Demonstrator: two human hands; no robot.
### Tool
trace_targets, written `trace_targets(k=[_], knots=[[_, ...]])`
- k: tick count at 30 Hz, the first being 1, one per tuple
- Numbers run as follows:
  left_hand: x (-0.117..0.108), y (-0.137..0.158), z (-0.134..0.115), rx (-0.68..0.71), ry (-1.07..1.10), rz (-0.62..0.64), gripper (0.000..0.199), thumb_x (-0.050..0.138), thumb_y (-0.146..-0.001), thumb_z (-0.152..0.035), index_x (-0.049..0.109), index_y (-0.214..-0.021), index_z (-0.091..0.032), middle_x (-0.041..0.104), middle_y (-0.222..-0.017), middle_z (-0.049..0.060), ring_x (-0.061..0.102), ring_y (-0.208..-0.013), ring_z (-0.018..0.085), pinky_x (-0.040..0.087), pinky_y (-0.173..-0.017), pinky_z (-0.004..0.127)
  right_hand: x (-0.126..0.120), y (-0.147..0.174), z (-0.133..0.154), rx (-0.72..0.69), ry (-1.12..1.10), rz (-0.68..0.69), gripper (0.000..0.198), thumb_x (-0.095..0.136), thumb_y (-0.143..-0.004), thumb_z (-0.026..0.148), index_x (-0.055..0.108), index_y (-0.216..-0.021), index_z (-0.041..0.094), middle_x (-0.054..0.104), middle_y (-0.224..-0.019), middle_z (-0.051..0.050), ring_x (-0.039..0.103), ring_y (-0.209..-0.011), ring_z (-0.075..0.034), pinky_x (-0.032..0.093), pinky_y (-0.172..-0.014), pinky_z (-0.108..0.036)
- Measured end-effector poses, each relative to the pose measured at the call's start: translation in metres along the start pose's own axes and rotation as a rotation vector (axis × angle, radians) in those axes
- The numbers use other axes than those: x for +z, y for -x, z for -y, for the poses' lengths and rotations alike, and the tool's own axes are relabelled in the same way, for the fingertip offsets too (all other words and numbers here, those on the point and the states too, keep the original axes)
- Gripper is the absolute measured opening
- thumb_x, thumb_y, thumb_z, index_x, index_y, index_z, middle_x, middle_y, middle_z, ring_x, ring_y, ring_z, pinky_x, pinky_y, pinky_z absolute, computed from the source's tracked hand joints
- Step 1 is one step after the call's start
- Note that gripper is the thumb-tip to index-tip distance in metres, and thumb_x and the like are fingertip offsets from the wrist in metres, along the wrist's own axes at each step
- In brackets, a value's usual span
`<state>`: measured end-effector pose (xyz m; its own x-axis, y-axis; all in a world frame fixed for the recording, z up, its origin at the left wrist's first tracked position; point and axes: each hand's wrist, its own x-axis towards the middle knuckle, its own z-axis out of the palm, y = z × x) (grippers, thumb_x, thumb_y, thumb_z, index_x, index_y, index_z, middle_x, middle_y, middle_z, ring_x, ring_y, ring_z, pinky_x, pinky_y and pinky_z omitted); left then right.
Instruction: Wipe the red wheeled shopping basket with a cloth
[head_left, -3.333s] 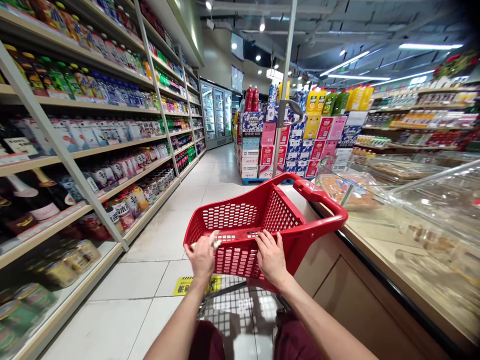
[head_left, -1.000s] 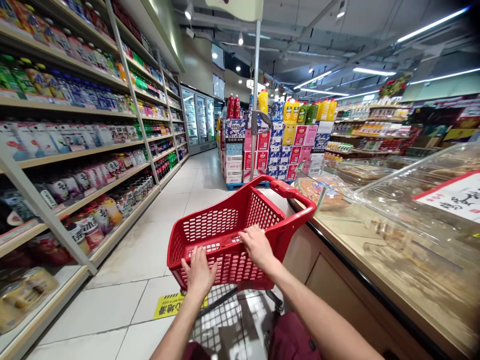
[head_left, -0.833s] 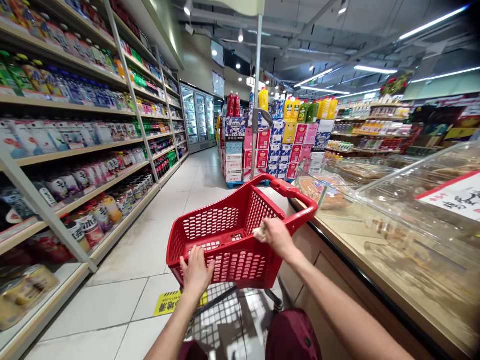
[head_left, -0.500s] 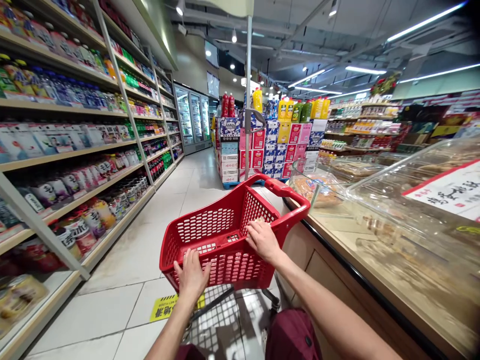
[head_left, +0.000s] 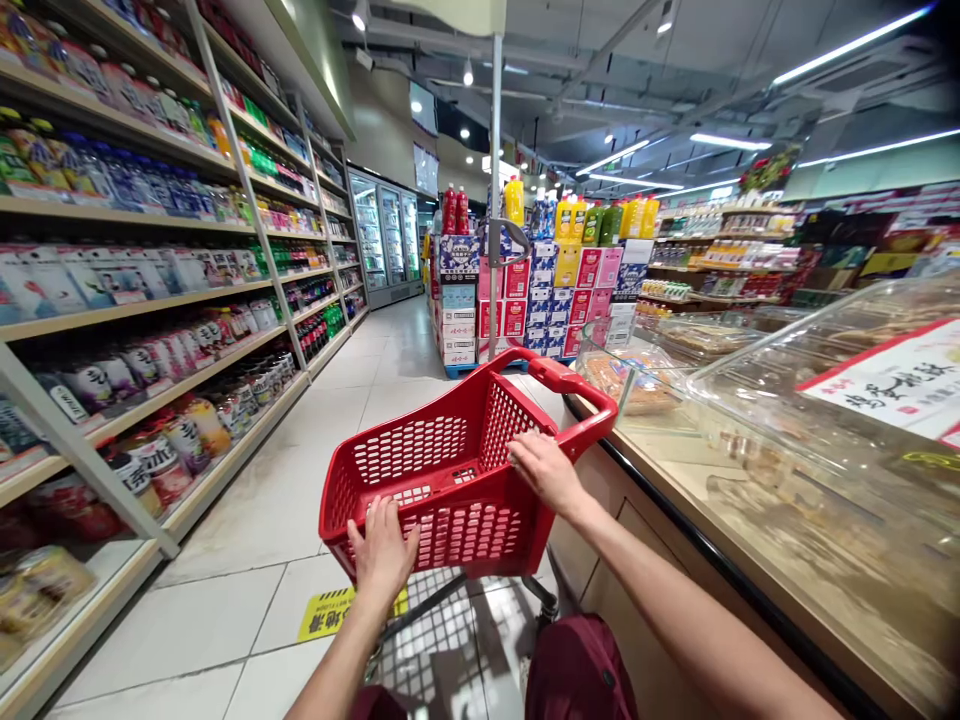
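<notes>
A red plastic shopping cart (head_left: 442, 455) with perforated basket walls stands sideways in front of me, with nothing lying in its basket. My left hand (head_left: 384, 545) has its fingers hooked over the near rim, close to the narrow front end; the thumb rests on the outer wall. Farther right, my right hand (head_left: 549, 470) curls over the same near rim, beside the handle end. Both grips look light, and the fingertips are partly hidden behind the rim. The cart's handle (head_left: 574, 385) is free of either hand.
Drink shelves (head_left: 150, 290) line the left side. A wooden counter (head_left: 720, 560) with clear covers runs along the right, close to the handle. Stacked drink cartons (head_left: 517, 300) and a metal pole (head_left: 496, 150) stand ahead. A yellow floor sticker (head_left: 324, 614) lies below.
My right hand has slid to the right along the rim, closer to the handle. My left hand and the cart stay almost where they were.
</notes>
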<state>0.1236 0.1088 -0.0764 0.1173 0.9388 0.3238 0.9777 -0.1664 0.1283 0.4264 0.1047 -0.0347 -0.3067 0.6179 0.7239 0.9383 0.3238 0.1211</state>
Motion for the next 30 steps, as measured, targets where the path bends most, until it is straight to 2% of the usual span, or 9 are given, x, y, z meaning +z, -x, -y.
trace_targets(k=[4,6,11,13,16,18,23,25,30], knots=[[-0.001,0.004,-0.001,0.025,-0.016,-0.010,0.045,0.037,-0.079,-0.028,0.044,-0.120,-0.011,0.043,-0.132,0.015,0.031,-0.126,0.025,0.017,-0.103,0.055,-0.012,0.005,-0.031,0.220,0.088,-0.181,0.031,0.037,-0.087,0.022,0.057,-0.108,0.012,0.058,-0.108,-0.014,0.050,-0.102,-0.024,0.036,-0.091,-0.042],[-0.002,0.005,-0.004,0.015,-0.028,0.000,0.048,0.038,-0.078,-0.029,0.043,-0.122,-0.009,0.042,-0.133,0.016,0.030,-0.127,0.026,0.016,-0.102,0.057,-0.007,0.002,-0.022,0.281,0.098,-0.218,0.030,0.038,-0.086,0.020,0.058,-0.106,0.011,0.059,-0.105,-0.015,0.050,-0.101,-0.025,0.035,-0.090,-0.044],[-0.006,0.009,-0.005,0.053,-0.061,0.036,0.051,0.036,-0.079,-0.026,0.039,-0.126,-0.008,0.039,-0.135,0.015,0.030,-0.127,0.025,0.016,-0.103,0.056,0.021,-0.006,0.042,-0.016,-0.051,-0.060,0.026,0.040,-0.085,0.016,0.059,-0.103,0.018,0.061,-0.104,-0.008,0.052,-0.097,-0.018,0.035,-0.092,-0.037],[-0.007,0.010,-0.002,0.069,-0.065,0.032,0.051,0.036,-0.078,-0.025,0.038,-0.127,-0.008,0.039,-0.135,0.014,0.031,-0.127,0.025,0.017,-0.103,0.055,0.015,-0.005,0.032,0.013,-0.023,-0.077,0.025,0.040,-0.086,0.019,0.059,-0.103,0.018,0.061,-0.103,-0.008,0.053,-0.095,-0.018,0.034,-0.091,-0.038],[-0.006,0.009,-0.002,0.076,-0.062,0.018,0.052,0.036,-0.078,-0.025,0.038,-0.127,-0.008,0.041,-0.134,0.014,0.031,-0.126,0.025,0.017,-0.104,0.054,-0.004,-0.001,-0.008,0.218,0.102,-0.179,0.029,0.036,-0.088,0.023,0.057,-0.105,0.013,0.059,-0.104,-0.014,0.051,-0.097,-0.023,0.033,-0.089,-0.043],[-0.005,0.009,-0.004,0.054,-0.063,0.012,0.053,0.037,-0.078,-0.025,0.038,-0.127,-0.008,0.041,-0.134,0.014,0.031,-0.126,0.026,0.017,-0.103,0.056,-0.007,-0.001,-0.015,0.301,0.153,-0.228,0.031,0.034,-0.087,0.022,0.057,-0.105,0.011,0.058,-0.104,-0.017,0.049,-0.101,-0.026,0.032,-0.090,-0.045],[-0.001,0.008,-0.003,0.056,-0.077,-0.006,0.052,0.039,-0.077,-0.026,0.038,-0.127,-0.010,0.042,-0.133,0.014,0.033,-0.125,0.027,0.019,-0.102,0.056,0.025,-0.004,0.046,0.029,-0.002,-0.096,0.028,0.039,-0.085,0.013,0.059,-0.103,0.019,0.060,-0.104,-0.008,0.050,-0.100,-0.019,0.032,-0.093,-0.039],[-0.001,0.008,0.000,0.068,-0.084,-0.009,0.052,0.038,-0.077,-0.025,0.039,-0.127,-0.011,0.042,-0.133,0.014,0.034,-0.125,0.026,0.019,-0.103,0.055,0.027,-0.002,0.049,0.010,-0.029,-0.073,0.029,0.038,-0.086,0.014,0.057,-0.106,0.020,0.060,-0.107,-0.008,0.050,-0.102,-0.019,0.031,-0.095,-0.039],[-0.005,0.010,-0.003,0.063,-0.070,0.006,0.054,0.038,-0.077,-0.027,0.037,-0.128,-0.010,0.041,-0.134,0.014,0.032,-0.126,0.027,0.018,-0.103,0.055,0.007,0.002,0.012,0.288,0.115,-0.207,0.028,0.039,-0.087,0.020,0.056,-0.108,0.015,0.057,-0.109,-0.013,0.047,-0.105,-0.024,0.030,-0.093,-0.044]])
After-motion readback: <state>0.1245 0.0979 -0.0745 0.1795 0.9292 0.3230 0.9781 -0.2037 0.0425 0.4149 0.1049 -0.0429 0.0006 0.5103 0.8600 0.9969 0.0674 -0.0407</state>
